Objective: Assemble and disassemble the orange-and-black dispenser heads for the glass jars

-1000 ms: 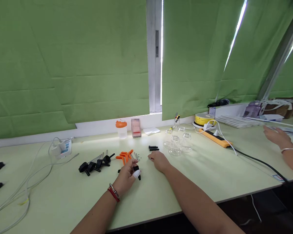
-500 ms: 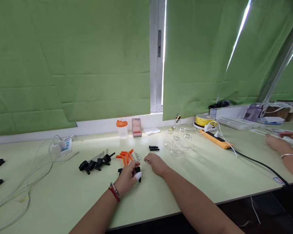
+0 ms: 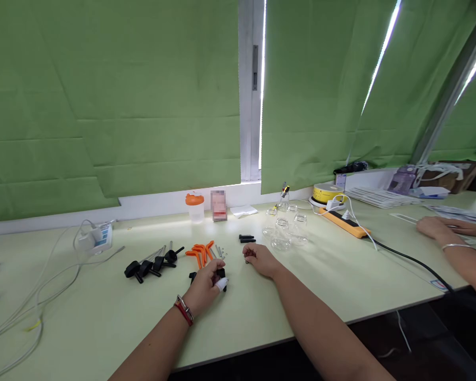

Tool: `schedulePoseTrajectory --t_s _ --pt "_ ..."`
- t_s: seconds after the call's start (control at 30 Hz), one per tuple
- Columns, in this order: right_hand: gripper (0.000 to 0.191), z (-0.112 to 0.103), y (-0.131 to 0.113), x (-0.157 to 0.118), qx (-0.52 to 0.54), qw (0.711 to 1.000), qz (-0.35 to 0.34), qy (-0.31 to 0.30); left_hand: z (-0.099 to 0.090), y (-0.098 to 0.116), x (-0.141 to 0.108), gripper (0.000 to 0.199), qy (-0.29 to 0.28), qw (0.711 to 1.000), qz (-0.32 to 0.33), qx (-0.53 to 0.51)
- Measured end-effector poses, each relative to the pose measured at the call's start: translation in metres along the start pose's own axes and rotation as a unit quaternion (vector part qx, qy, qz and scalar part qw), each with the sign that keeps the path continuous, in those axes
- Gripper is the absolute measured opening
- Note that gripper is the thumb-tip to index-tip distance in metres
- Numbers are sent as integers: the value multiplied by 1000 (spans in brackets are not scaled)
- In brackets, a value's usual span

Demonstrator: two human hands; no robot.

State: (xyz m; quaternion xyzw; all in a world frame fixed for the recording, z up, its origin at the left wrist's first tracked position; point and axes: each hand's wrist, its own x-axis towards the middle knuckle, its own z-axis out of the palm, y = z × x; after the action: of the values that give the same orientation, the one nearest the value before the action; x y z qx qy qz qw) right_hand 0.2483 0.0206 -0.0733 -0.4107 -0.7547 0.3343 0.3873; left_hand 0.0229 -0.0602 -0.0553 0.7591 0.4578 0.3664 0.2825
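My left hand [image 3: 207, 281], its thumb wrapped in white, is closed around a black plastic part [image 3: 221, 273] that pokes out between the fingers. Just right of it, my right hand [image 3: 262, 259] is pinched low over the table, a small metal piece [image 3: 246, 262] at its fingertips, too small to name. Behind the left hand lie several orange angled parts [image 3: 199, 253], with thin metal screws or pins [image 3: 219, 251] beside them. Two black ribbed rods [image 3: 246, 239] lie beyond the right hand. Another black part [image 3: 192, 276] is partly hidden by my left hand.
Black round parts with metal shafts [image 3: 146, 268] lie to the left. Glass jars [image 3: 282, 235] stand back right, near an orange power strip [image 3: 347, 223]. An orange-lidded cup [image 3: 195, 209] stands at the back. A co-worker's hands [image 3: 436, 228] rest at far right; white cables [image 3: 43, 286] cross the left.
My right hand has shifted slightly right, away from the left hand, with the small piece at its fingertips. My left hand stays on the black part. The view has moved slightly.
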Motion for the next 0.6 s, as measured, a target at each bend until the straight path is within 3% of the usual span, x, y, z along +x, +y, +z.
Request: schedulePoseTrajectory --t_s 0.3,0.6 --pt "16 -3 1 0 33 999 14 -7 2 1 1 35 -8 1000 1 -14" --pt "18 -3 -1 0 48 999 15 -5 2 -1 1 21 -36 999 19 -12"
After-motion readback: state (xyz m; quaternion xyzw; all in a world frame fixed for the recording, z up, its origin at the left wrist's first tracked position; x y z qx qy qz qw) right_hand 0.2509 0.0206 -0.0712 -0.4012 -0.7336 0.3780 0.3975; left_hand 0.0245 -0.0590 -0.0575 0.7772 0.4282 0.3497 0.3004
